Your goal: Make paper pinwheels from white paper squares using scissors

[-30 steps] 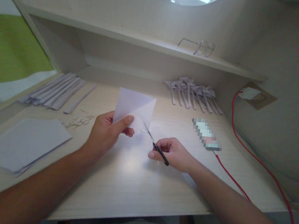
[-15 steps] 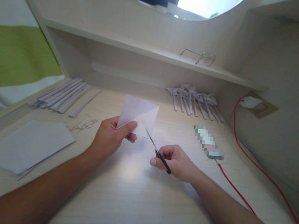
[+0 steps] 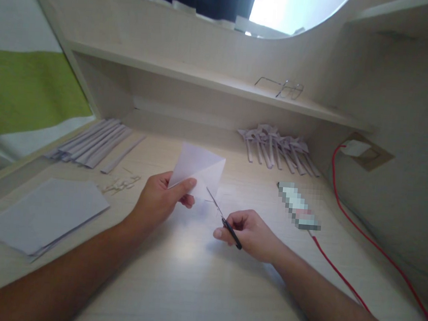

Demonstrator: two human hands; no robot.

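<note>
Paper [image 3: 202, 167]: one white sheet, folded to a triangle with a crease showing down its face. I see it lifted off the counter [image 3: 190, 277], near the middle, tilted back toward the shelf [image 3: 205, 78].

Left hand [image 3: 161, 198]: clamped on the paper's lower left corner, thumb on the near face, fingers behind.

Right hand [image 3: 253, 230]: closed around the dark handles of the scissors [image 3: 223, 218]. The blades point up and left, their tips at the paper's lower right edge; I cannot tell whether the blades are parted or whether they bite the sheet.

Sheets [image 3: 46, 214]: a flat stack on the counter's left, well apart from the hands.

Strips [image 3: 93, 141]: a row of long folded pieces at the far left, laid side by side, with one lying separately just right of them.

Scraps [image 3: 121, 184]: small cuttings between the strips and the left hand.

Folded pieces [image 3: 277, 148]: a bunch at the far right, under the shelf.

Glasses [image 3: 284, 88]: on the shelf, above that bunch.

Blurred item [image 3: 298, 205]: flat on the counter to the right of the right hand, with a red cable [image 3: 341, 279] running from its near end, and on to a wall socket [image 3: 363, 150].
</note>
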